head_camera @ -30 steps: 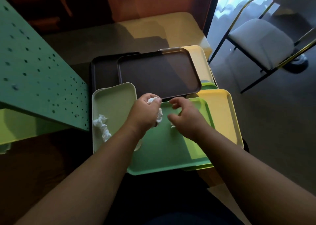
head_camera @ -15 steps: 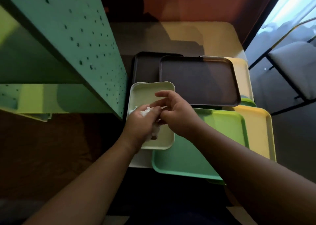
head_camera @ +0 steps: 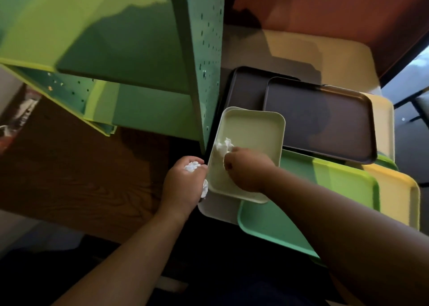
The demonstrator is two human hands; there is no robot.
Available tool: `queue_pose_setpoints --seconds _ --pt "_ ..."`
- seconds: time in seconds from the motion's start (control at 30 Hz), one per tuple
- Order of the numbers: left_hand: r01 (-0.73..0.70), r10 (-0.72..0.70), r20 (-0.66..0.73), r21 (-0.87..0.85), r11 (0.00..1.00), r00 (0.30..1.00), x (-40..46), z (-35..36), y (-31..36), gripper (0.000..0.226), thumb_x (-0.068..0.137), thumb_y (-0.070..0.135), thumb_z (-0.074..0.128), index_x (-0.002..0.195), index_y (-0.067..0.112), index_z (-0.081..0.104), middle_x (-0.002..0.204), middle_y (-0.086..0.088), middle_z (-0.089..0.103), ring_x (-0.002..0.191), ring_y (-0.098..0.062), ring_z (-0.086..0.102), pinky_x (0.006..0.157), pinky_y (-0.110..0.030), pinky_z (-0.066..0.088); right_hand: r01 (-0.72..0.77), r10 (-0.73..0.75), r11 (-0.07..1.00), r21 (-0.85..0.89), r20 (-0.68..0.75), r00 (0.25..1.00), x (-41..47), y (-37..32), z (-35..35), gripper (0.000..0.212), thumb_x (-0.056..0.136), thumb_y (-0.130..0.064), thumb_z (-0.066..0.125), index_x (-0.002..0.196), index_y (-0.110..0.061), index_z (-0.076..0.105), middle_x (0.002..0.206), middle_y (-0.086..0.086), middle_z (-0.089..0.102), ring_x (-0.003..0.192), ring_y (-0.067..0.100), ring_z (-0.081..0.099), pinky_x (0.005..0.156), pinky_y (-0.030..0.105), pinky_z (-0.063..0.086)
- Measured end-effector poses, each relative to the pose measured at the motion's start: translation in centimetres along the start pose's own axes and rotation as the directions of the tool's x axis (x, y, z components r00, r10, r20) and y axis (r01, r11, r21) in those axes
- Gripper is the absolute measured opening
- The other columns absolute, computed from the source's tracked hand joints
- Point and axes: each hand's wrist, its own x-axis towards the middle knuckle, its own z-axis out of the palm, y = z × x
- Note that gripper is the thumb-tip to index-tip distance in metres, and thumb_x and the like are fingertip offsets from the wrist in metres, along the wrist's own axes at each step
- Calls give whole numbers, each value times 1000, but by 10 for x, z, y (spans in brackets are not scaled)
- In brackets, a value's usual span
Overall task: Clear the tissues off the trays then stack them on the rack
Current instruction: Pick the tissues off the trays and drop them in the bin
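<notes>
Left hand: the left hand (head_camera: 183, 187) is curled into a fist just off the left edge of the pale tray, and white wadded tissue (head_camera: 192, 166) shows at the top of the fist and again at its lower right side.
Right hand: the right hand (head_camera: 247, 169) reaches over the pale tray with its fingers bent down and pinched onto a crumpled tissue (head_camera: 223, 146).
Crumpled tissue: it lies on the floor of the pale tray, near the tray's left rim, with the fingertips touching its lower right part.
Pale tray: the pale green tray (head_camera: 255, 129) sits on top of the pile at its left side, and another pale tray (head_camera: 218, 209) lies partly under it.
Green tray: a bright green tray (head_camera: 301, 189) lies under the pale one and under the right forearm.
Yellow tray: a yellow tray (head_camera: 394, 194) shows at the right, beneath the green one.
Dark trays: two dark brown trays (head_camera: 320, 119) lie overlapped behind the pale tray.
Rack: the green perforated rack (head_camera: 202, 50) stands at the left, its side panel just beside the pale tray's left rim.
Table: a cream table (head_camera: 325, 57) carries the pile of trays.
</notes>
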Motion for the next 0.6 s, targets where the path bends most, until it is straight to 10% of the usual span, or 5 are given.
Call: queue_pose_setpoints --seconds 0.1,0.2,0.27,0.47,0.6 --pt "30 -28 59 -45 999 998 0 1 3 3 89 21 70 91 23 72 78 -4 70 56 -16 60 43 -21 43 -108 128 826 553 2 992 -5 5 -12 15 104 -18 56 102 -13 70 97 3 67 84 20 61 70 31 50" --pt "131 -101 210 -138 982 973 0 7 9 25 97 34 65 120 25 69 99 -9 72 63 -17 64 41 -23 46 -198 -57 -26 980 196 979 -22 6 -36 16 103 -4 53 91 -9 62 84 10 63 75 20 61 65 28 52" --pt "228 -131 359 -243 943 924 -2 10 13 37 99 43 61 134 30 62 117 -11 71 78 -23 68 47 -30 53 -279 -286 -303 911 193 939 -35 8 -45 13 98 -2 50 89 -6 59 81 12 62 73 22 63 63 28 55" --pt "311 2 576 -445 840 817 -11 27 32 36 87 2 55 110 27 69 77 -12 67 58 -18 48 55 -30 44 -196 271 430 881 81 959 -35 4 -29 14 95 -9 63 82 -14 65 70 4 66 64 18 57 58 30 44" --pt "213 74 593 -399 892 802 -17 39 44 29 82 -3 56 96 18 71 68 -11 58 46 -13 43 56 -29 43 -184 418 501 845 -51 907 -47 2 -23 10 90 -17 71 100 -17 67 85 1 72 71 16 63 64 31 51"
